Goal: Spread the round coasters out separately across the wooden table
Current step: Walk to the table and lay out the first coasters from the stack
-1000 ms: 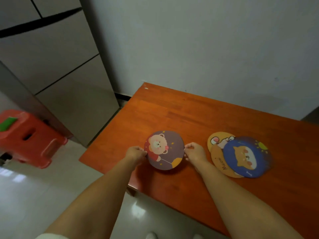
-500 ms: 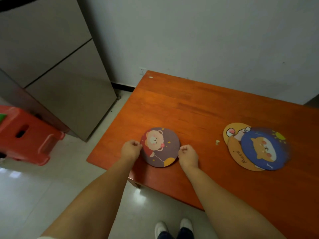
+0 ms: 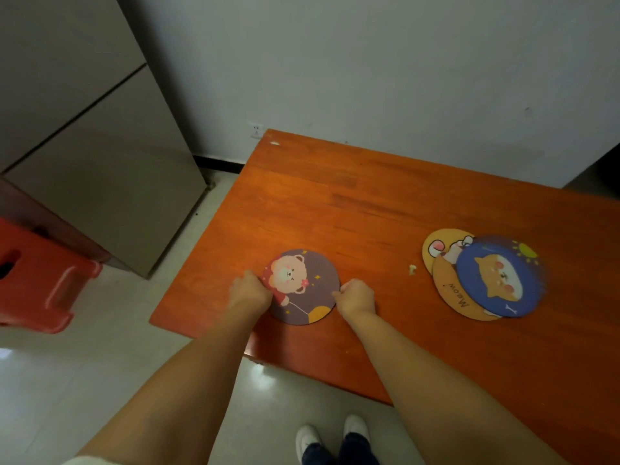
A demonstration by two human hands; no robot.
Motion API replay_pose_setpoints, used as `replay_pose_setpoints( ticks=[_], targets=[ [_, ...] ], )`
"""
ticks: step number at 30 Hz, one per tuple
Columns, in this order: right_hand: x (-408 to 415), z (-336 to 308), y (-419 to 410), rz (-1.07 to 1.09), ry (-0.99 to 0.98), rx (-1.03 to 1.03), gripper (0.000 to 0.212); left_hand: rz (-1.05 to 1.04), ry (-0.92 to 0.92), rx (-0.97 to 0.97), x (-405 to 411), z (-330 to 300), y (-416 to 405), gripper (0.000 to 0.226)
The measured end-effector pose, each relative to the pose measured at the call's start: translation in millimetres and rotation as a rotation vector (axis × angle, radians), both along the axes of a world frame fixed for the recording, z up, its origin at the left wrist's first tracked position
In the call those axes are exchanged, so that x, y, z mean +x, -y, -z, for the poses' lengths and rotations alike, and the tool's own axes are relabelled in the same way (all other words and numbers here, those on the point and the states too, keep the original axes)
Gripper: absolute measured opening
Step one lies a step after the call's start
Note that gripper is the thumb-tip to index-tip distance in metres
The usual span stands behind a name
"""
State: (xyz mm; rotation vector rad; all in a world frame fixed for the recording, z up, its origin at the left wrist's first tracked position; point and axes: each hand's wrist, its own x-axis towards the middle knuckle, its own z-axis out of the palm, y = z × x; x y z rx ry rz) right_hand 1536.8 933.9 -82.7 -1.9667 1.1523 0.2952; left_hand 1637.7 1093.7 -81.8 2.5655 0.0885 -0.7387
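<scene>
A purple round coaster with a bear (image 3: 308, 283) lies flat near the left front corner of the wooden table (image 3: 369, 203). My left hand (image 3: 250, 290) pinches its left edge and my right hand (image 3: 357, 297) pinches its right edge. Further right three coasters overlap in a pile: a blue one with a cat (image 3: 500, 276) on top, an orange one reading "Meow" (image 3: 451, 290) under it, and a yellow one (image 3: 439, 245) at the bottom, mostly covered.
A small pale crumb (image 3: 412, 269) lies on the table left of the pile. A grey cabinet (image 3: 100, 146) and a red plastic stool (image 3: 37, 280) stand on the floor to the left. The wall runs behind the table. My shoes (image 3: 332, 437) show below the table's front edge.
Both hands kept hold of the bear coaster, which sits nearer the table's left front corner than before. The camera tilted down, bringing my shoes into view. The pile has not moved.
</scene>
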Motion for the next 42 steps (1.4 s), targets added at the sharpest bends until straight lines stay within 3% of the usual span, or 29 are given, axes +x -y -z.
replay_pose_setpoints(
  ticks=[2, 5, 9, 13, 20, 26, 30, 34, 38, 39, 40, 42],
  targets=[
    [5.1, -4.8, 8.7, -0.061, -0.074, 0.041, 0.038, 0.025, -0.018, 0.030, -0.3, -8.3, 4.9, 0.062],
    [-4.1, -23.0, 33.9, -0.022, -0.058, 0.061, 0.028, 0.074, 0.008, 0.021, -3.4, -27.8, 23.8, 0.050],
    [-33.7, -46.6, 76.7, 0.054, -0.059, 0.048, 0.036, 0.202, 0.021, 0.012, -5.8, -49.2, 58.1, 0.052],
    [-80.3, -66.3, 135.5, 0.127, -0.032, -0.014, 0.017, 0.349, -0.018, -0.070, -26.4, -68.2, 120.6, 0.060],
    [-158.2, -67.3, 230.9, 0.196, -0.073, -0.139, 0.044, 0.478, -0.001, -0.184, -86.2, -67.4, 231.9, 0.056],
    [-188.2, -57.2, 293.6, 0.157, -0.030, -0.159, 0.032, 0.442, -0.070, -0.211, -123.7, -49.8, 296.8, 0.049],
    [-185.5, -40.8, 325.5, 0.128, -0.007, -0.110, 0.013, 0.394, -0.122, -0.203, -137.6, -36.5, 321.8, 0.052],
    [-175.8, -23.9, 340.3, 0.082, -0.063, -0.080, 0.032, 0.331, -0.121, -0.114, -143.4, -22.5, 333.5, 0.054],
    [-166.5, -13.1, 341.3, 0.098, -0.077, -0.028, 0.047, 0.261, -0.100, -0.105, -147.0, -17.2, 342.0, 0.014],
    [-164.3, -11.3, 342.7, 0.118, -0.076, -0.012, 0.048, 0.247, -0.104, -0.110, -147.5, -13.0, 344.0, 0.023],
    [-163.2, -11.0, 342.9, 0.133, -0.064, 0.003, 0.044, 0.254, -0.110, -0.108, -149.3, -11.0, 344.7, 0.030],
    [-164.2, -7.7, 344.1, 0.170, -0.042, -0.010, 0.014, 0.223, -0.124, -0.128, -149.8, -5.9, 345.9, 0.024]
  ],
)
